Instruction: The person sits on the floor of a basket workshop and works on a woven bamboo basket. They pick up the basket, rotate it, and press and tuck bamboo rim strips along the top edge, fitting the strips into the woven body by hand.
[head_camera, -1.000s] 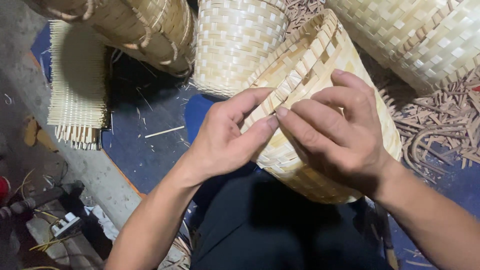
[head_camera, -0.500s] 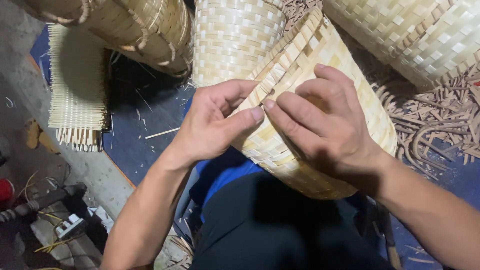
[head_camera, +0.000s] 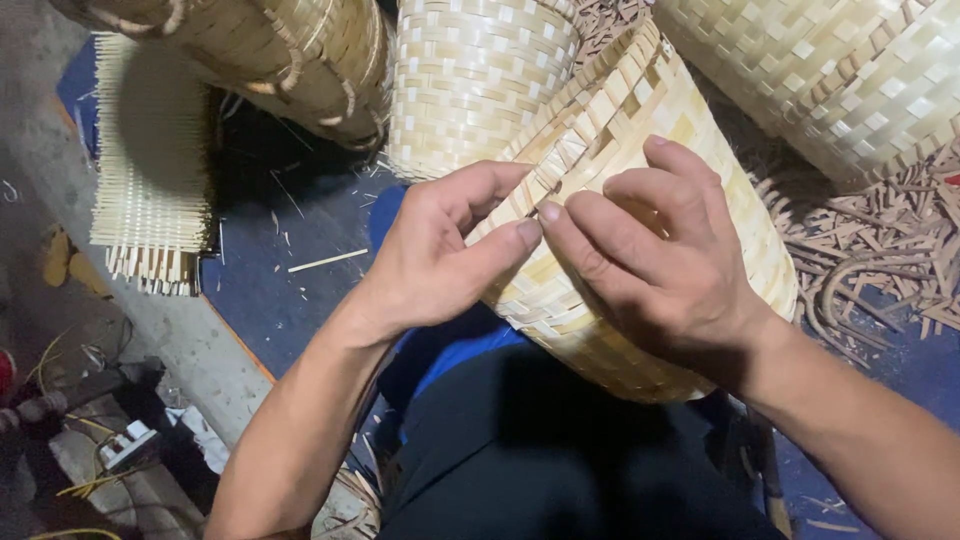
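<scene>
Basket (head_camera: 690, 200), woven from pale bamboo strips, lies tilted on its side across the person's lap, rim end pointing up and away, lower wall resting on dark trousers (head_camera: 560, 460). Left hand (head_camera: 440, 255) sits on the near side of the basket wall, thumb and forefinger narrowed to a pinch on a thin strip at the weave; right hand (head_camera: 660, 270) lies over the wall w/ fingers curled, forefinger tip touching the left thumb tip at the same spot. Both hands thus closed on the basket's weave, not spread. Strip itself too fine to tell which hand grips it. Behind: second upright woven basket (head_camera: 470, 80) just beside the held one, a darker one (head_camera: 290, 50) to its left, a larger one (head_camera: 850, 80) at upper right. Flat woven mat w/ loose fringe ends (head_camera: 150, 180) lies at left on blue floor sheet (head_camera: 290, 290). Pile of cut bamboo offcuts (head_camera: 880, 250) at right, near the held basket. Single loose sliver (head_camera: 328, 261) on the sheet, apart from the hands.
</scene>
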